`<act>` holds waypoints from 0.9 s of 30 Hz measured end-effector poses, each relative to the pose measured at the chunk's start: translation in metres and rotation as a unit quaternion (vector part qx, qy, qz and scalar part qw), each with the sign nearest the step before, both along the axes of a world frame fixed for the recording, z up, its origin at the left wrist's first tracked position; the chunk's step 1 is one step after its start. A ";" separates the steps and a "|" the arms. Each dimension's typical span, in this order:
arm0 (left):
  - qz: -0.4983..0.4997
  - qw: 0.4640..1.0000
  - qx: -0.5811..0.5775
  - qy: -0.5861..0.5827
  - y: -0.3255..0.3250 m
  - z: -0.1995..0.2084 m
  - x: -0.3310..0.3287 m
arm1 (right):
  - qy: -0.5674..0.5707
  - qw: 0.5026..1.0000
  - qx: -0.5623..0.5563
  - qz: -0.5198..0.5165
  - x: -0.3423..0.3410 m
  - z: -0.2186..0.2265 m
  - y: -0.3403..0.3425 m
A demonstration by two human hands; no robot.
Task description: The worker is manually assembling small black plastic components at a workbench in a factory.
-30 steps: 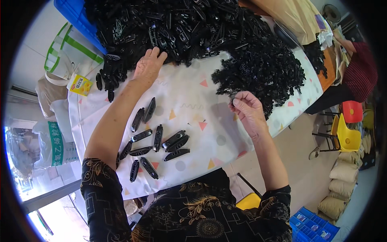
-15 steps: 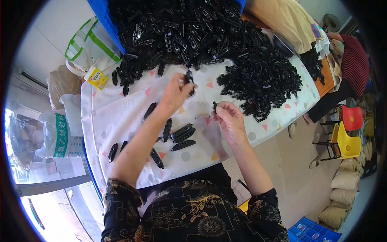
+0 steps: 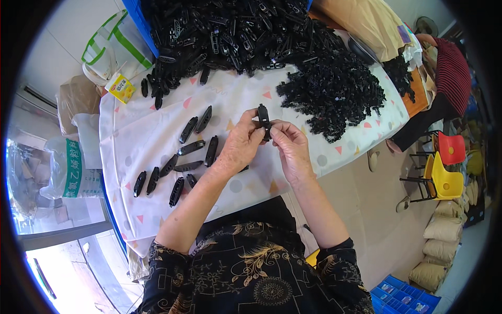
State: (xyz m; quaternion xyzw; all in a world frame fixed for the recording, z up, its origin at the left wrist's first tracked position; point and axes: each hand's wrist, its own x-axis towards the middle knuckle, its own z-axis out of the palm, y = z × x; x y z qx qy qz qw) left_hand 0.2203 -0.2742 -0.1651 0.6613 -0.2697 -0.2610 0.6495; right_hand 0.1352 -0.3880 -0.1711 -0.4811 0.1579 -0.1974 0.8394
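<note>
My left hand (image 3: 241, 142) is closed on a long black plastic part (image 3: 263, 112), which it keeps upright above the table. My right hand (image 3: 291, 152) pinches a small black plastic piece (image 3: 267, 132) at the lower end of that part, and the fingertips of both hands meet there. Whether the piece is seated in the part cannot be made out. Several more long black parts (image 3: 211, 150) lie scattered on the patterned tablecloth (image 3: 235, 201) to the left of my hands. My left forearm covers some of them.
A large heap of long black parts (image 3: 225, 44) spills from a blue crate at the back. Right of it lies a mound of small black pieces (image 3: 340, 99). A yellow drink carton (image 3: 121, 88) stands at the left. Beyond the table are a person (image 3: 452, 78) and chairs (image 3: 447, 180).
My left hand has come from near the heap toward my right hand, bringing the long part against the small piece. The view has shifted slightly, and more loose parts show beside my left forearm.
</note>
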 end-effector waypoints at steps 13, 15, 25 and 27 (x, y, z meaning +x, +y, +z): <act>0.020 0.999 0.025 -0.023 -0.002 -0.010 -0.011 | -0.007 0.998 0.049 -0.031 -0.002 -0.002 0.012; 0.050 0.998 -0.015 -0.037 -0.003 -0.023 -0.011 | 0.021 0.997 0.075 -0.021 0.000 -0.003 0.013; 0.040 0.997 0.025 -0.055 0.002 -0.017 -0.014 | 0.013 0.998 0.044 -0.040 0.003 -0.017 0.017; 0.041 0.992 0.088 -0.077 0.003 -0.014 -0.013 | 0.036 0.992 -0.108 -0.056 0.003 -0.019 0.018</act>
